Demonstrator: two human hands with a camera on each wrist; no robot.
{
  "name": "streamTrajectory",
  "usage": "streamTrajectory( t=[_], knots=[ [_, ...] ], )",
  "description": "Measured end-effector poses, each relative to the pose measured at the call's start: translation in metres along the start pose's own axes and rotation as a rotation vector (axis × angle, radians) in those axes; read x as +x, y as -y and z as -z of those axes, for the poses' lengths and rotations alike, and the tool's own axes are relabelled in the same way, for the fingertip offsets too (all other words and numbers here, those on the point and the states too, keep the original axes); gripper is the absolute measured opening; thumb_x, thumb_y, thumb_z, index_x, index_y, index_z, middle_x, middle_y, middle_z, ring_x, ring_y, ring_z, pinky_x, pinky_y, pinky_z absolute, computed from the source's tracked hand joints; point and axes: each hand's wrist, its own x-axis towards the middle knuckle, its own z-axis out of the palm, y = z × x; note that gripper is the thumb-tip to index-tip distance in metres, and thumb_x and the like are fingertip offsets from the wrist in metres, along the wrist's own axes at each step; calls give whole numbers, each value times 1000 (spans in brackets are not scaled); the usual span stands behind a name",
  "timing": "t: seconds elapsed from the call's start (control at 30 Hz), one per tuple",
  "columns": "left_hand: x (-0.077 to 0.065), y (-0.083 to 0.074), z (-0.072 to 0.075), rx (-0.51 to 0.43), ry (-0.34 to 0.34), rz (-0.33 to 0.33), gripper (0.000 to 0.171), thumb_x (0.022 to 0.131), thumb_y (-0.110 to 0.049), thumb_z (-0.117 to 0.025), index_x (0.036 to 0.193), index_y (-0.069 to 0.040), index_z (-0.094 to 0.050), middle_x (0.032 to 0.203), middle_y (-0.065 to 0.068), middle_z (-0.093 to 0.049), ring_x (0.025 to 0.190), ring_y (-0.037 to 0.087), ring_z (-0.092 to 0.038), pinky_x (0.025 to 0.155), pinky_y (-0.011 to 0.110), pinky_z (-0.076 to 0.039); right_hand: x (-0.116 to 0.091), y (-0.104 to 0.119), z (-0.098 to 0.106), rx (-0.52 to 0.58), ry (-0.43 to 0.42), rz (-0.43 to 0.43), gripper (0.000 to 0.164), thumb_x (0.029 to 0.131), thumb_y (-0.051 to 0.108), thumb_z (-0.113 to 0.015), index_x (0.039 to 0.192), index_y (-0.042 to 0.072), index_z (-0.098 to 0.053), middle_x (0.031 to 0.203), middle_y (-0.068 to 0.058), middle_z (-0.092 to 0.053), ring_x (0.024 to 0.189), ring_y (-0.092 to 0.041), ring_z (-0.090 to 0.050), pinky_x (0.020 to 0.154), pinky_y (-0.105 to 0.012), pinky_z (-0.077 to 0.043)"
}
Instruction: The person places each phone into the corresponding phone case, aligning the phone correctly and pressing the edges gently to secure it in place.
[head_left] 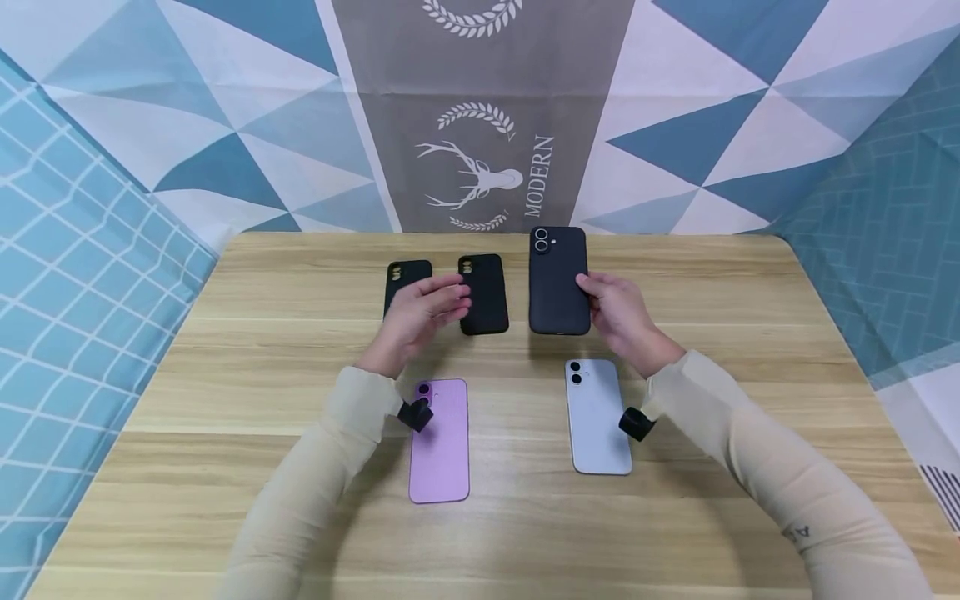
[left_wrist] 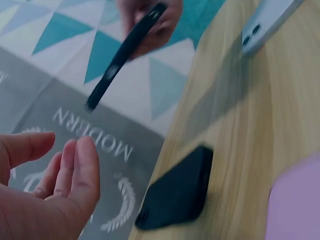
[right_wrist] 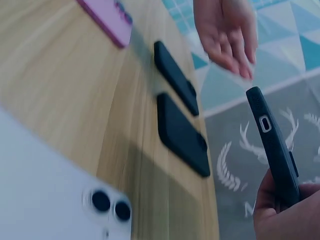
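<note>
– On the worktop [head_left: 525, 542], which step?
– Seemingly handling the black phone [head_left: 557, 283], one o'clock, raised, pinched in the right-hand grip [head_left: 621, 315]
– Next?
– Left-hand grip [head_left: 422, 315], eleven o'clock, is relaxed, empty; sharing the hold would need it closer

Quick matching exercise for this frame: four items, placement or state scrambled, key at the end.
Items:
1. lilac phone
2. dark phone
3. left hand
4. pale blue phone

Place or state:
A. holding nothing
B. flat on the table, nearer the right sleeve
C. flat on the table, nearer the left sleeve
D. raised, gripped by the right hand

Pairs: 1-C, 2-D, 3-A, 4-B
</note>
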Motion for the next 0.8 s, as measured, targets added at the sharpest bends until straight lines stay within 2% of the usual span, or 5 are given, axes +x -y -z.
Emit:
streamTrajectory(
  t=[0.17, 0.47, 0.57, 0.67, 0.8],
  knots=[
    [3, -9, 24, 98, -129, 17, 41, 85, -9, -57, 123, 0, -45, 104, 6, -58, 84, 12, -60, 91, 33, -47, 8, 5, 18, -9, -46, -14, 48, 90, 11, -48, 132, -5, -31, 87, 4, -57, 80, -4, -57, 69, -14, -49],
    [9, -10, 53, 411, -333, -16, 42, 85, -18, -57, 122, -3, -46, 105, 4, -56, 98, 19, -54, 91, 40, -47, 13, 21, 55, -27, -151, -71, 54, 88, 16, -51, 136, 4, -30, 113, -1, -49, 99, -7, -50, 68, -12, -48],
    [11, -10, 60, 486, -366, -23, 43, 84, -20, -58, 122, -3, -47, 104, 2, -56, 100, 21, -54, 83, 34, -50, 15, 26, 65, -44, -160, -84, 56, 89, 17, -50, 138, 6, -25, 133, -4, -40, 115, -10, -44, 88, -17, -45],
    [11, -10, 66, 544, -387, -17, 45, 84, -23, -58, 123, -3, -46, 107, 3, -54, 103, 23, -54, 74, 26, -51, 19, 30, 75, -56, -162, -92, 58, 90, 18, -48, 140, 8, -19, 144, -5, -25, 126, -10, -33, 105, -23, -32],
    [11, -11, 71, 593, -407, 13, 47, 83, -24, -59, 124, -5, -45, 110, 6, -53, 95, 23, -53, 72, 28, -50, 26, 32, 88, -54, -160, -96, 60, 91, 18, -46, 140, 7, -14, 148, -4, -14, 131, -11, -23, 109, -24, -24]
  ],
)
